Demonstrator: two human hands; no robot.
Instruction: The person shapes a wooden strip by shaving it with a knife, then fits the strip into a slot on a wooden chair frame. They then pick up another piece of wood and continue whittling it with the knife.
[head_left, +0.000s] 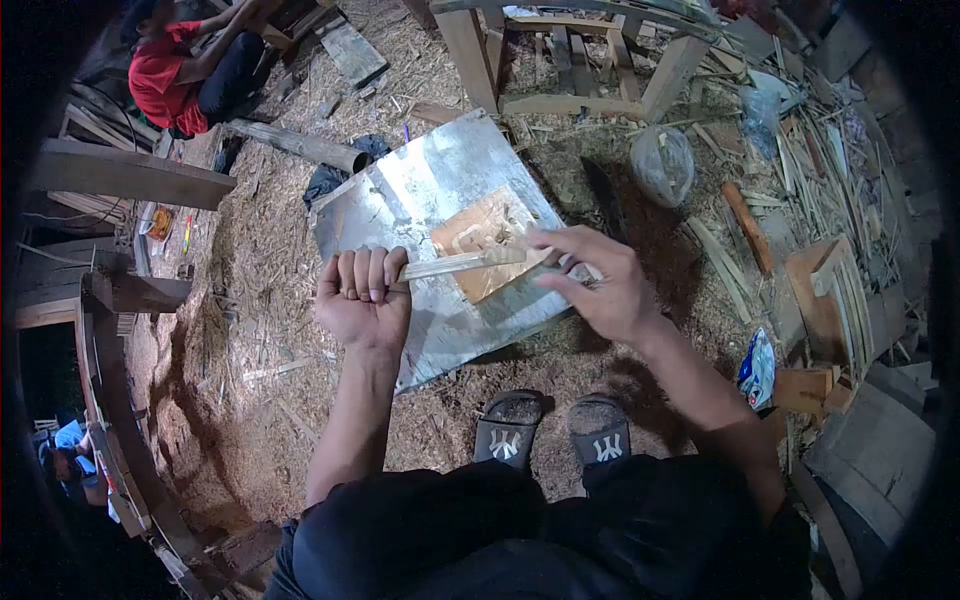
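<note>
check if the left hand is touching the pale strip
Touching; the head view shows the left hand closed around the pale strip, which juts out.

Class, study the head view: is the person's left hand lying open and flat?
No, the left hand is closed in a fist around a pale strip.

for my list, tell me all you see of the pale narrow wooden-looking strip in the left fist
The pale, narrow, wooden-looking strip, lined lengthwise, juts from the clenched left hand toward the right hand, seen against an orange-brown wooden board. Its far end blurs; right-hand contact there is unclear.
</note>
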